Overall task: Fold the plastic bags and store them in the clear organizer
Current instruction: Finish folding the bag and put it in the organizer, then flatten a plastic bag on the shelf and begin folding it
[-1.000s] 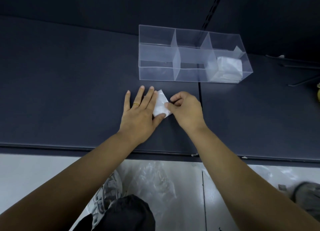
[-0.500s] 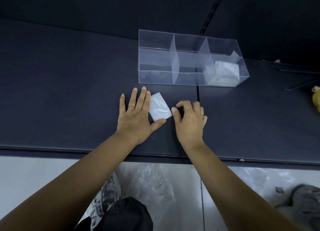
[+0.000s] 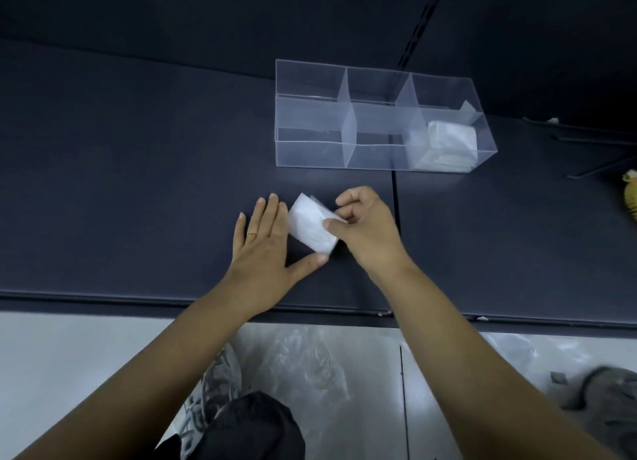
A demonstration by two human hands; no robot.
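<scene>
A small folded white plastic bag (image 3: 310, 225) lies on the dark shelf (image 3: 138, 183) between my hands. My left hand (image 3: 265, 242) lies flat beside the bag's left edge, fingers straight, thumb under its near corner. My right hand (image 3: 362, 225) pinches the bag's right edge with thumb and curled fingers. Behind them stands the clear organizer (image 3: 310, 149) with three compartments. Its right compartment holds folded white bags (image 3: 448, 142); the left and middle ones look empty.
Loose clear plastic bags (image 3: 310, 366) lie on the pale floor below the shelf's front edge, near my shoe (image 3: 213, 383). A yellow object (image 3: 630, 197) sits at the far right edge. A grey cloth (image 3: 606, 390) lies at the lower right.
My right hand has moved left onto the folded bag and now pinches its right edge. The left hand stays flat beside it.
</scene>
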